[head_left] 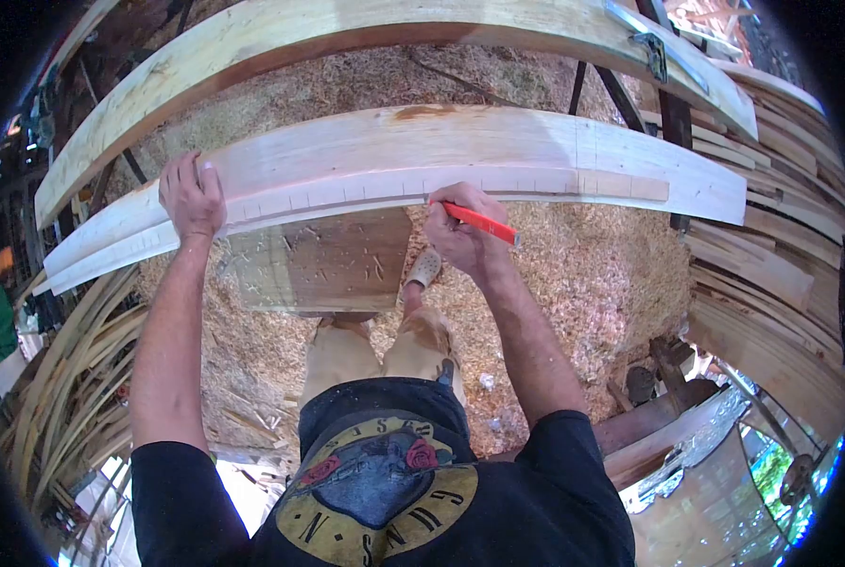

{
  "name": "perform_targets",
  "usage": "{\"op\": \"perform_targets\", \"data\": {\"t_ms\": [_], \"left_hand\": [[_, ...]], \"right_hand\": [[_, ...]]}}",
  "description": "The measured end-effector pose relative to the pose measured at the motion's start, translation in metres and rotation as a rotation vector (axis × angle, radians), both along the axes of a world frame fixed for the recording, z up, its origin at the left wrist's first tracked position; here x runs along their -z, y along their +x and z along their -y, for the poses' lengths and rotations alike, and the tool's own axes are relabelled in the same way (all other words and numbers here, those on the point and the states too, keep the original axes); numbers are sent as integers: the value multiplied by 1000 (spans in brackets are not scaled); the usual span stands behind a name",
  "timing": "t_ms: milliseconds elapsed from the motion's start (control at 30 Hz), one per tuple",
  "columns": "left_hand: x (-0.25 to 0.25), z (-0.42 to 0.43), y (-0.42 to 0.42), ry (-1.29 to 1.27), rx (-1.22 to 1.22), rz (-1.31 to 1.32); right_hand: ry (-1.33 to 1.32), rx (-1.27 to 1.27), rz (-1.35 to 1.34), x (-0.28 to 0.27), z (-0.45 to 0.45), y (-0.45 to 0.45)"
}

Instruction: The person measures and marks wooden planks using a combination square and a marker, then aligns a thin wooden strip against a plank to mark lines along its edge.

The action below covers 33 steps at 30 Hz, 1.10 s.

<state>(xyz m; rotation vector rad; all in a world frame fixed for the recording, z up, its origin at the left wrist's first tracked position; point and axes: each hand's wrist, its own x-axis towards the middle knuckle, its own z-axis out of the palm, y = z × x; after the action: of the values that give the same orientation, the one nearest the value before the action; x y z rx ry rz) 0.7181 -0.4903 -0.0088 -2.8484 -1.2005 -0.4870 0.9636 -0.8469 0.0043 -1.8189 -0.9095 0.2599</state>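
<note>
A long pale plank [347, 151] lies across the view, and a narrow strip [370, 192] with a row of short dark marks runs along its near edge. My right hand [467, 231] is closed around a red pencil [484, 223] at the near edge of the strip, right of the middle. The pencil's tip is hidden by my fingers. On the left part of the plank rests my left hand [193, 196], its fingers bent over the wood and a little apart, holding nothing. Two lines cross the plank near the strip's right end.
Beyond the plank is another thick curved beam [281, 42] with a metal clamp [656, 57] at its right. Below lie a wooden board [319, 260] and shavings [593, 283]. Thin strips [772, 217] are stacked at the right, and more curved strips [73, 378] stand at the left.
</note>
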Motion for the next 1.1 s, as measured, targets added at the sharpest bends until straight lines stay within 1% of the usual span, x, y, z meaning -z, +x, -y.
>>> {"op": "perform_targets", "data": {"t_ms": [67,167,467,567,667,800,967,1067,1100], "left_hand": [[1,1,0,14,-2,6],[1,1,0,10,2,16],[-1,1,1,0,11,16],[-2,1,1,22,24,15],[-3,2,3,35,23,21],[-4,3,3,24,14,16],[-2,2,3,42,22,19],[-4,4,4,21,4,23],[-4,3,5,25,11,30]], "right_hand": [[25,7,34,4,-2,0],[-26,18,-6,0,-1,-2],[-51,10,-23,-5,-1,-1],[-11,16,-15,-2,-3,-1],[-38,4,6,-7,-2,-1],[-11,32,-21,2,-3,-3],[-11,32,-29,-1,-3,-3],[-71,67,-259,-11,0,-6],[-43,67,-230,-9,0,-6]]}}
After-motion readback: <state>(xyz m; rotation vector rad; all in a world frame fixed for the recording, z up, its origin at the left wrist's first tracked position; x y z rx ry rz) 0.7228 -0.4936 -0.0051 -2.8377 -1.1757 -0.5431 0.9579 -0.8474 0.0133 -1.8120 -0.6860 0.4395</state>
